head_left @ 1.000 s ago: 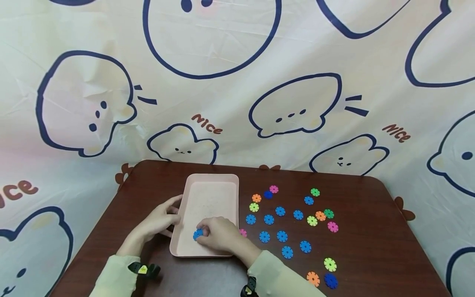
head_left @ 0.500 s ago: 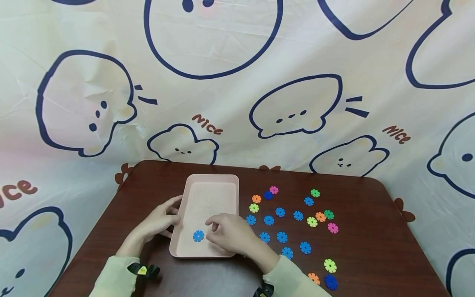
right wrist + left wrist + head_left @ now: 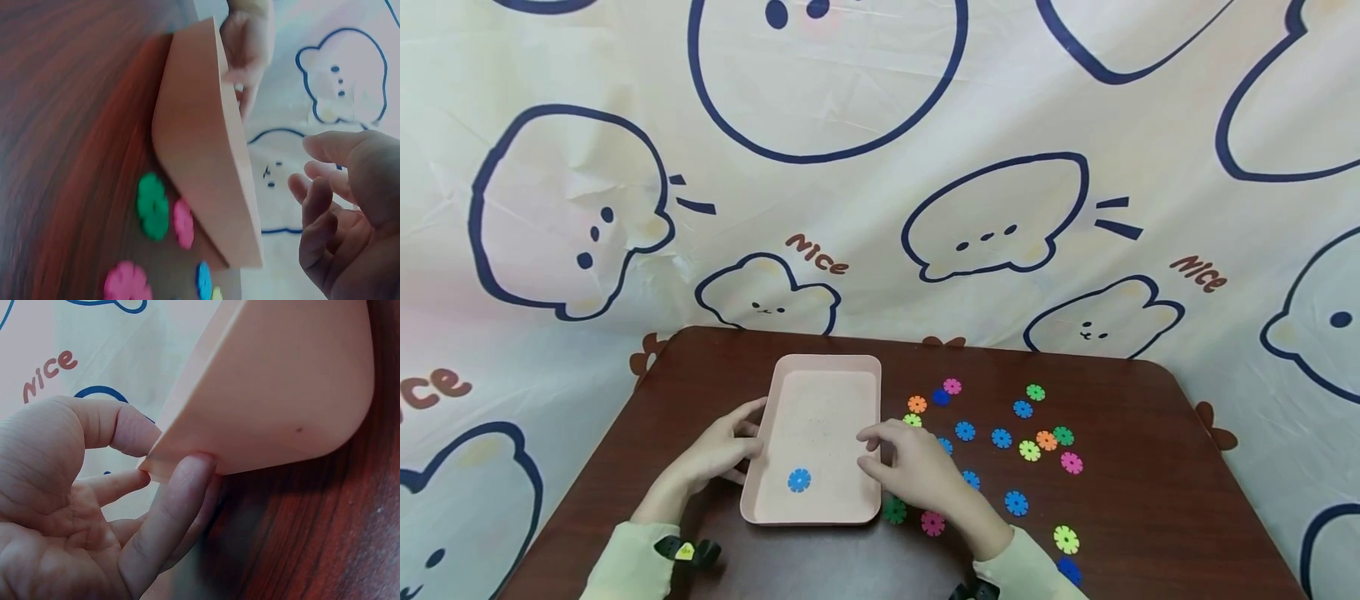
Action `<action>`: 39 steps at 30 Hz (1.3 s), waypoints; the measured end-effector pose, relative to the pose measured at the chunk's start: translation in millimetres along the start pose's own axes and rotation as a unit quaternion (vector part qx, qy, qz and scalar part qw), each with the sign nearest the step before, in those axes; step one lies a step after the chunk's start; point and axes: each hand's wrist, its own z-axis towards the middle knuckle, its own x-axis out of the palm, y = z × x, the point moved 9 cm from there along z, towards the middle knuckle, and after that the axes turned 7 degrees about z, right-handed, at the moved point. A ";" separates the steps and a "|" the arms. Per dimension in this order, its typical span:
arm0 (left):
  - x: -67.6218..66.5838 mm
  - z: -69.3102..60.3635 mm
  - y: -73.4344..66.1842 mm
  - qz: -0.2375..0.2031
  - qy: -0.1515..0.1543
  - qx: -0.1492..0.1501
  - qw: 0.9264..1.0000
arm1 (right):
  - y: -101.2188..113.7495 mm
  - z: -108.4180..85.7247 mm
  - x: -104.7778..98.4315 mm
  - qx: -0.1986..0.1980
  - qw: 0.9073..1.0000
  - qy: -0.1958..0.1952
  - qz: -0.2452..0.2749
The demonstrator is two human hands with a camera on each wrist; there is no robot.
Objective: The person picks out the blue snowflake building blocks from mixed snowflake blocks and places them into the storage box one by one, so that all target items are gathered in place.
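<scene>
A blue notched plastic disc (image 3: 799, 480) lies flat in the pale pink tray (image 3: 823, 400), towards its near end. My left hand (image 3: 718, 450) holds the tray's left side; close up in the left wrist view, its fingers (image 3: 172, 519) touch the outer wall near the rim. Over the tray's right edge hovers my right hand (image 3: 917, 471), fingers loosely bent and holding nothing. Beneath and beside it on the table, a green disc (image 3: 894, 509) and a pink disc (image 3: 932, 523) lie near the tray's right wall. The right hand covers part of the nearby discs.
Several blue, orange, yellow-green, green and pink discs are scattered over the dark brown table (image 3: 1135, 500) right of the tray. A yellow-green disc (image 3: 1066, 539) lies near the front right. Behind the table hangs a cloth (image 3: 865, 208) with cartoon outlines.
My right hand has let go of the blue disc, leaving it in the tray, and moved right to the tray's edge. The left hand has stayed at the tray's left side.
</scene>
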 end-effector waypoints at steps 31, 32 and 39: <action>0.2 -0.2 1.2 0.002 -0.003 -0.001 1.000 | -90.9 -7.6 -22.3 0.108 0.991 -0.014 -0.075; 0.2 -0.1 1.1 0.002 -0.003 -0.001 1.000 | -91.6 -7.2 -22.1 0.109 0.991 -0.015 -0.078; 0.0 -1.2 -1.0 0.003 -0.004 0.000 1.000 | -96.1 -4.0 -20.5 0.118 0.989 -0.015 -0.087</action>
